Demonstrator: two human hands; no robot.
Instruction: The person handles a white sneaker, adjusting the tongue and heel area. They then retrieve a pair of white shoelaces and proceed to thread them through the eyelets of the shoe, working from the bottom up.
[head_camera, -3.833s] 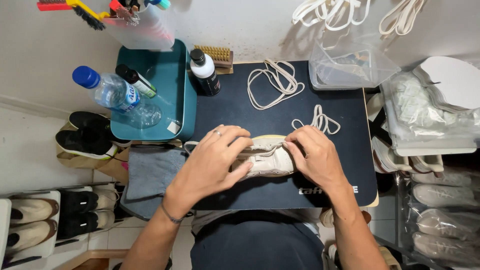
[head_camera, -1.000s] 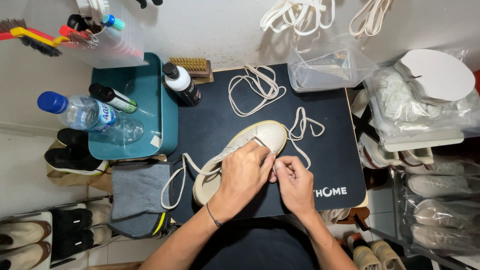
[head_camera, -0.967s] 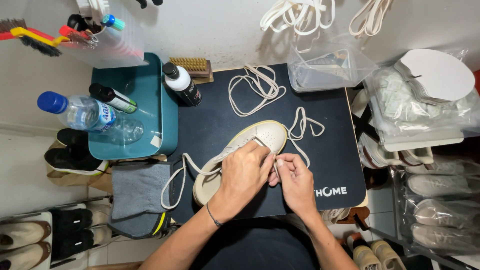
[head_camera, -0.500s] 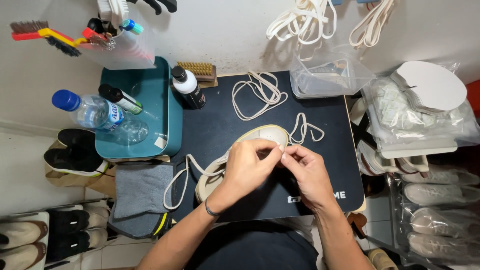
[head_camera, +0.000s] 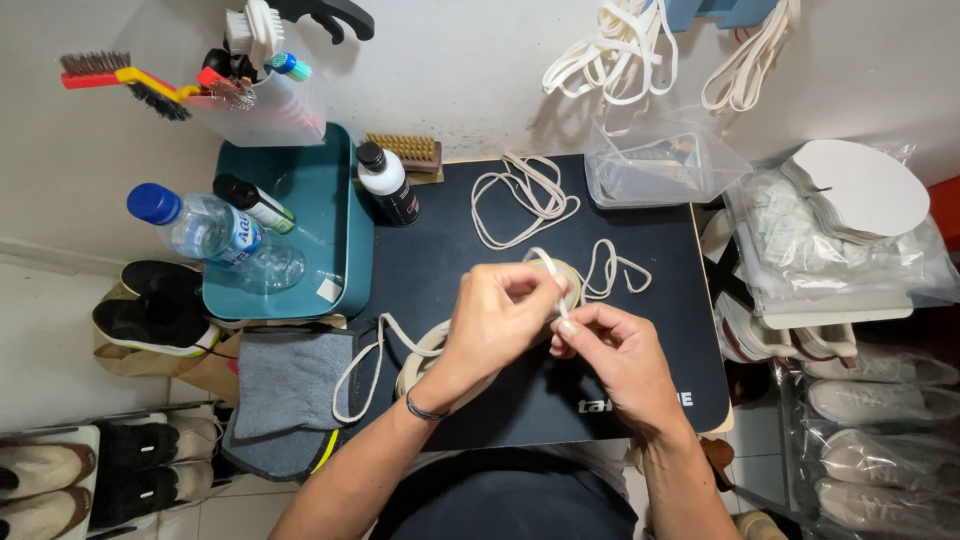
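- At the far left of the frame, dark shoes (head_camera: 150, 310) sit on the floor, with more pairs on a low rack (head_camera: 60, 480) in the lower left corner.
- A teal tray (head_camera: 345, 240) at upper left carries a water bottle (head_camera: 200, 228) with a blue cap; a clear tub of brushes (head_camera: 255, 105) stands at its far edge.
- A grey cloth (head_camera: 290, 380) lies just below the tray, at the counter's left edge.
- A black bottle (head_camera: 388, 185) with a white label stands on the dark mat (head_camera: 480, 400), beside a wooden brush (head_camera: 405, 152).
- The left hand (head_camera: 495, 320), at centre, rests over a cream shoe (head_camera: 425, 355), its fingers pinched shut on a white lace (head_camera: 552, 272) rising from the shoe.
- The right hand (head_camera: 615, 355) touches the left, its fingers closed on the same lace's lower end.
- A loose lace (head_camera: 520, 195) lies on the mat above the hands.
- A clear plastic box (head_camera: 660, 165) sits at upper right, with bagged shoes (head_camera: 860, 390) along the right edge.
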